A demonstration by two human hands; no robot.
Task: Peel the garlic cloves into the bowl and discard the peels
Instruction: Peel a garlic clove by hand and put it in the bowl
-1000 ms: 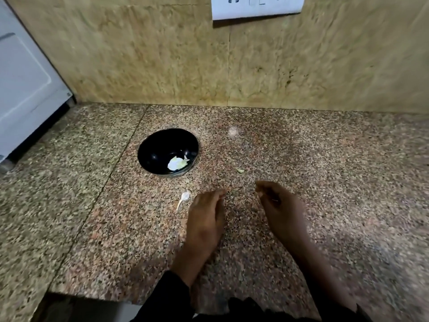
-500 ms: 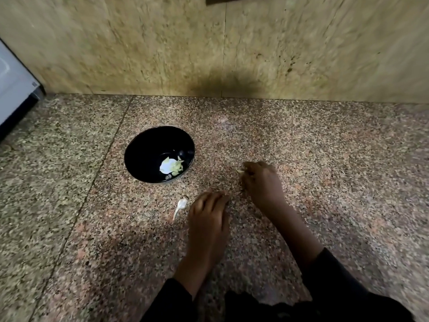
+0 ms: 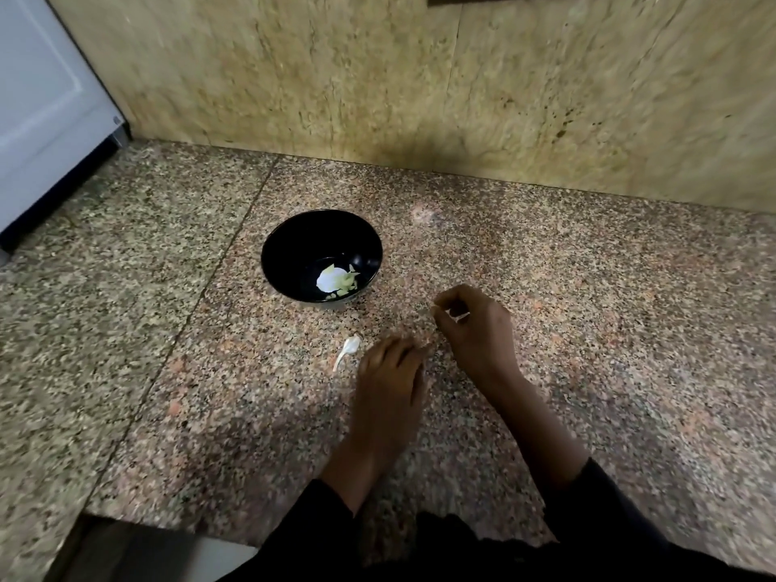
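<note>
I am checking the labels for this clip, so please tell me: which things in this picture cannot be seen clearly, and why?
- Head view: what the right hand pinches is too small and blurred; only a pale sliver shows.
- Under the left hand, flat on the counter: hidden by the hand.
- Pale pieces in the black bowl: peel or peeled clove, too blurred to tell.
- White appliance at left: cut off by the frame edge.

Dim, warm light is being cast from above; a soft shadow is being thrown on the wall [image 3: 420,149] above the counter's [image 3: 588,287] back edge. Motion blur is being shown throughout, and straight lines are being bowed toward the edges.
</note>
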